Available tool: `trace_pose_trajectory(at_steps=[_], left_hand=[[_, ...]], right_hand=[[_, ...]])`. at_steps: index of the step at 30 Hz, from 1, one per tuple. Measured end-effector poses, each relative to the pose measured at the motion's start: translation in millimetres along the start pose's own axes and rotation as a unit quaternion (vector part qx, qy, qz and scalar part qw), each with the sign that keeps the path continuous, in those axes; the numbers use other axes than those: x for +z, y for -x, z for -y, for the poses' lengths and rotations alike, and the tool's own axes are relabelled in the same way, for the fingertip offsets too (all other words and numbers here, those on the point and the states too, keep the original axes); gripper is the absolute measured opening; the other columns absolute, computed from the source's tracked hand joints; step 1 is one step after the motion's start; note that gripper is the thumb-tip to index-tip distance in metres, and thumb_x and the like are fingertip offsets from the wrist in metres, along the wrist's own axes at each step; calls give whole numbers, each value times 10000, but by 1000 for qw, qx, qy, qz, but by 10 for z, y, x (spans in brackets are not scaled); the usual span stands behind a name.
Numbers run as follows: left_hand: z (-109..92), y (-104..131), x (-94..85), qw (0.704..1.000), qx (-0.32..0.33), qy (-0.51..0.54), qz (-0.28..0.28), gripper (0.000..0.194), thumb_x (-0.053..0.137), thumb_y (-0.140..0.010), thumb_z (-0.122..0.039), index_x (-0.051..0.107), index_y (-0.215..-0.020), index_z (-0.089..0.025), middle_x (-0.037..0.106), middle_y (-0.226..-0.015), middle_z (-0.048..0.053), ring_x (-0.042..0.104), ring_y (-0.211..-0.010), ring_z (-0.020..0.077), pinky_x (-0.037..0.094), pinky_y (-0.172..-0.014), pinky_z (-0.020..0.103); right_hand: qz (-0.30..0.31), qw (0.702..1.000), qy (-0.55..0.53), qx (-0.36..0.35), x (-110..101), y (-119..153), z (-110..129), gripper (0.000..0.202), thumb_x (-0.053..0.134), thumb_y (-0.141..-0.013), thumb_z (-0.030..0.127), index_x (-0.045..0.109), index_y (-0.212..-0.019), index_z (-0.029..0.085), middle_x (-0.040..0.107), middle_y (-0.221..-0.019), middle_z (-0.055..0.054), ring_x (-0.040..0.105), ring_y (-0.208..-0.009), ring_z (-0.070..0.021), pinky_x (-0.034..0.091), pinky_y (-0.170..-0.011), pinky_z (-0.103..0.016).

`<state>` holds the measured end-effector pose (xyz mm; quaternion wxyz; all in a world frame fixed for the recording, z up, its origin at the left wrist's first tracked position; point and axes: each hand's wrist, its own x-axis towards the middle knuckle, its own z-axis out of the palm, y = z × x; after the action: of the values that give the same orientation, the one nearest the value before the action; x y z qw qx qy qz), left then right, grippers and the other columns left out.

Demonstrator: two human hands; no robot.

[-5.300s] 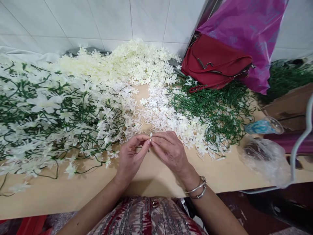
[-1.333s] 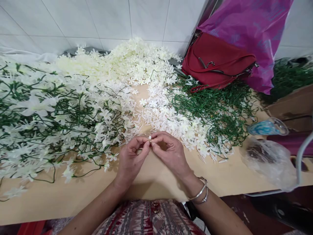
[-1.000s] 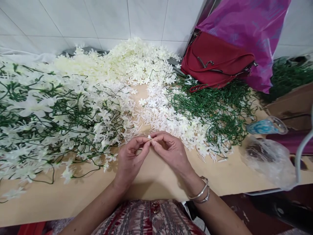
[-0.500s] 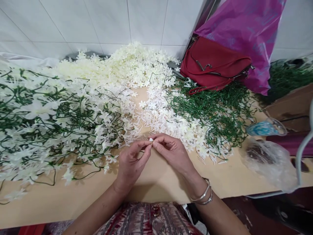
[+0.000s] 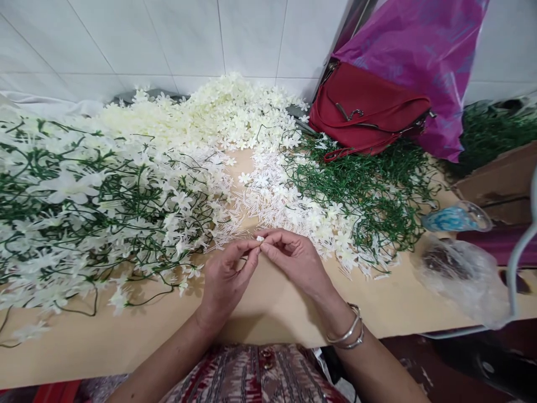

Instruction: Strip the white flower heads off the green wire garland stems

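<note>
Both hands meet over the table's middle, fingertips pinched together. Between them shows a tiny white flower piece (image 5: 260,239), mostly covered by the fingers. My left hand (image 5: 226,274) grips it between thumb and forefinger. From the other side, my right hand (image 5: 293,260) pinches the same piece. Just beyond the fingertips lie loose thin white stamens (image 5: 229,232). To the left spreads a large heap of white artificial flowers on green stems (image 5: 126,207). Right of the hands, loose white blossoms (image 5: 327,224) lie beside a tangle of green plastic stems (image 5: 369,190).
Cream blossoms (image 5: 226,109) are piled against the tiled wall (image 5: 184,39). At the back right, a red handbag (image 5: 369,106) sits before a purple plastic bag (image 5: 432,61). A clear cup (image 5: 457,216) and a clear plastic bag (image 5: 470,280) lie along the table's right side.
The white piece has turned slightly between the fingertips. Both hands stay in nearly the same place.
</note>
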<state>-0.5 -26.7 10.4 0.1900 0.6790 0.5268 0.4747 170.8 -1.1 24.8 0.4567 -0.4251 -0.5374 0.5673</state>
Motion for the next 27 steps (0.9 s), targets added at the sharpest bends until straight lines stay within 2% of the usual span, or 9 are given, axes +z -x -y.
trace_pose_trajectory(at_steps=[7, 13, 21, 23, 27], left_hand=[[69, 54, 30, 992, -84, 90, 29, 96, 682, -983, -277, 738, -1033, -216, 813, -904, 33, 747, -770, 157, 580, -752, 263], [51, 54, 75, 958, -149, 241, 41, 128, 690, -983, -319, 718, -1006, -196, 786, -916, 40, 724, -814, 157, 588, -782, 263], [28, 25, 67, 941, -182, 281, 43, 115, 710, -968, -310, 707, -979, -195, 766, -909, 32, 707, -848, 154, 583, -828, 264], [31, 16, 64, 933, -197, 296, 49, 120, 697, -979, -315, 699, -974, -194, 750, -889, 29, 707, -853, 159, 588, -848, 275], [23, -2, 61, 926, -206, 310, 64, 155, 652, -1014, -349, 678, -1000, -197, 736, -918, 37, 720, -861, 169, 600, -872, 304]], right_hand=[[-1, 999, 23, -32, 11, 11, -15, 103, 727, -936, 291, 746, -856, 230, 779, -1122, -65, 730, -1054, -196, 574, -993, -377], [-15, 997, 57, -52, 48, 12, -13, 136, 693, -967, 309, 712, -858, 231, 764, -1094, -62, 719, -1023, -195, 587, -932, -350], [-36, 993, 76, -79, 86, 26, -36, 93, 699, -946, 241, 707, -853, 243, 777, -1075, -51, 726, -1040, -206, 576, -972, -379], [-52, 992, 72, -85, 101, 34, -48, 34, 720, -933, 221, 721, -915, 250, 778, -1055, -45, 726, -1033, -205, 576, -963, -372], [-76, 988, 92, -97, 113, 36, -55, 110, 734, -927, 197, 746, -1016, 261, 778, -1006, -34, 719, -967, -196, 579, -919, -359]])
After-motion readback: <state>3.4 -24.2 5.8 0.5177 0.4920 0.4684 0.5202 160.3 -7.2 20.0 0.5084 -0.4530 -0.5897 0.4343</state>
